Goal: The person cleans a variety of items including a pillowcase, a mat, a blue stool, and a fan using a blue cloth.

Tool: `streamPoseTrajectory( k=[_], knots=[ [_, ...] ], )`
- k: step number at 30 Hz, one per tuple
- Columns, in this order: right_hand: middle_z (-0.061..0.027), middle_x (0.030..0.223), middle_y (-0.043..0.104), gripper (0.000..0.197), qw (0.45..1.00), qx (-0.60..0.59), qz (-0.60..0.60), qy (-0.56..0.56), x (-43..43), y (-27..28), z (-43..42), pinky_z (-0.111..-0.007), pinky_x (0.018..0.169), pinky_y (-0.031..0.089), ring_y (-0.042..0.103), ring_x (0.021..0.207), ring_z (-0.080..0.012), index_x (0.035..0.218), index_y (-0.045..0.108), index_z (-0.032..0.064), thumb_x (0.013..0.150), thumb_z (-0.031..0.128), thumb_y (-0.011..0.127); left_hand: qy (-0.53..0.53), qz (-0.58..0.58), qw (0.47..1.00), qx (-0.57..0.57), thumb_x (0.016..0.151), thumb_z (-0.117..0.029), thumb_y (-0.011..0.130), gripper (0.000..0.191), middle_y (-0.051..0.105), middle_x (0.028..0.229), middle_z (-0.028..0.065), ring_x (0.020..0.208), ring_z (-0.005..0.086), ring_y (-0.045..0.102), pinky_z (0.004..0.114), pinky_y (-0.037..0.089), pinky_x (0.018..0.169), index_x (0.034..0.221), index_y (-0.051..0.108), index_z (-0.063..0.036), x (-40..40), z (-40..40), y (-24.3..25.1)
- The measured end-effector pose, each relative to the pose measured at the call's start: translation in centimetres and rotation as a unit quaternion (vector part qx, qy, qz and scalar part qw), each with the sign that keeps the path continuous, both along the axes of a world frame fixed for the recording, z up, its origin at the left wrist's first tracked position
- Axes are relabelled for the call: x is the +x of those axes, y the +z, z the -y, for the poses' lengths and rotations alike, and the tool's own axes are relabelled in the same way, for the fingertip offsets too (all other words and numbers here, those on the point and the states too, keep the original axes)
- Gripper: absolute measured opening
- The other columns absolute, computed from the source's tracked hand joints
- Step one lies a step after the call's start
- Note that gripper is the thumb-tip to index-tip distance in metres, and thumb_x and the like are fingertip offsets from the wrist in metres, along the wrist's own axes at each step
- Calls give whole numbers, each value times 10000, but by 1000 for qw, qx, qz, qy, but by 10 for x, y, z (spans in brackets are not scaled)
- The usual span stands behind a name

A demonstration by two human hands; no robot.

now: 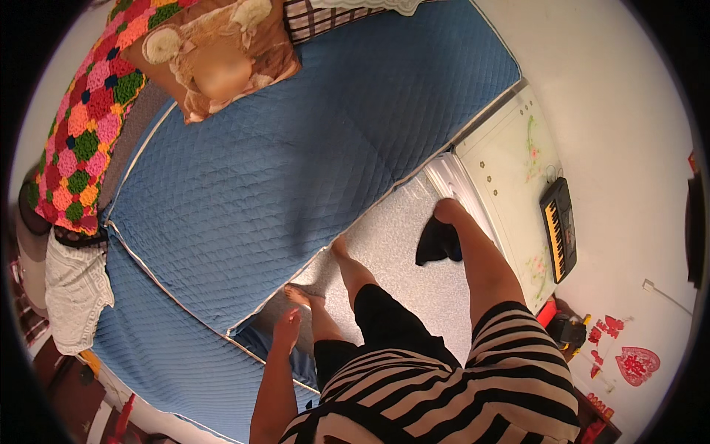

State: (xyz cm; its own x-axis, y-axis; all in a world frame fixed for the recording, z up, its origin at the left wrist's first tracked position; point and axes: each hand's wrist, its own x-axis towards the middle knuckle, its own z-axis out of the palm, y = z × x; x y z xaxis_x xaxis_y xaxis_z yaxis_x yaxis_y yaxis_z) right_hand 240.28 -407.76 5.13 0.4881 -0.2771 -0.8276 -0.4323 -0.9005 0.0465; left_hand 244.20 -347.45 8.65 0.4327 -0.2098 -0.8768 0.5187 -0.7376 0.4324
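Note:
My right hand (450, 211) is closed on a black cloth (439, 240), which hangs from it above the speckled floor beside a white cabinet. Near the edge of a blue quilted sofa cover (249, 183) my left hand (287, 327) is held low and holds nothing, its fingers partly apart. The cover is spread over a wide seat in front of me. At its upper left lies a brown pillow (266, 50) with a printed teddy-bear costume picture.
A multicoloured crochet throw (83, 144) drapes over the backrest, with a white lace cloth (75, 294) below. At right stands a white floral-patterned cabinet (507, 161) with a black electronic keyboard (559, 230) on it. Red cut-out decorations (638, 365) are on the wall.

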Motion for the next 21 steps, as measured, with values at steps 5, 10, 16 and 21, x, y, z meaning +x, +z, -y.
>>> streamPoseTrajectory(
  k=[5,10,16,21],
  knots=[
    [-147,1021,674,241,828,197,506,-137,189,99,-41,-392,865,492,632,990,-340,1034,672,67,825,52,553,21,6,999,-24,972,-246,540,371,669,1055,84,966,166,646,293,497,836,1275,565,-34,75,59,39],
    [-146,1058,601,321,698,136,692,-124,344,161,-56,-382,799,513,614,950,-338,1205,609,131,889,78,599,103,11,994,-41,978,-248,523,384,649,1103,78,1017,179,629,306,486,883,1288,543,-21,108,74,62],
    [-168,1194,603,331,954,7,257,153,357,26,-27,-451,865,519,610,1078,-351,1244,601,113,920,125,534,83,-20,996,22,962,-247,552,360,672,1041,93,978,177,638,299,488,868,1249,580,-32,85,59,47],
    [-194,1162,654,333,996,18,64,-55,215,-15,-39,-455,903,498,634,1049,-367,1166,667,39,875,141,540,-65,27,997,42,943,-217,560,377,672,985,67,834,121,620,256,476,707,1255,575,-6,69,37,45]
  ],
)
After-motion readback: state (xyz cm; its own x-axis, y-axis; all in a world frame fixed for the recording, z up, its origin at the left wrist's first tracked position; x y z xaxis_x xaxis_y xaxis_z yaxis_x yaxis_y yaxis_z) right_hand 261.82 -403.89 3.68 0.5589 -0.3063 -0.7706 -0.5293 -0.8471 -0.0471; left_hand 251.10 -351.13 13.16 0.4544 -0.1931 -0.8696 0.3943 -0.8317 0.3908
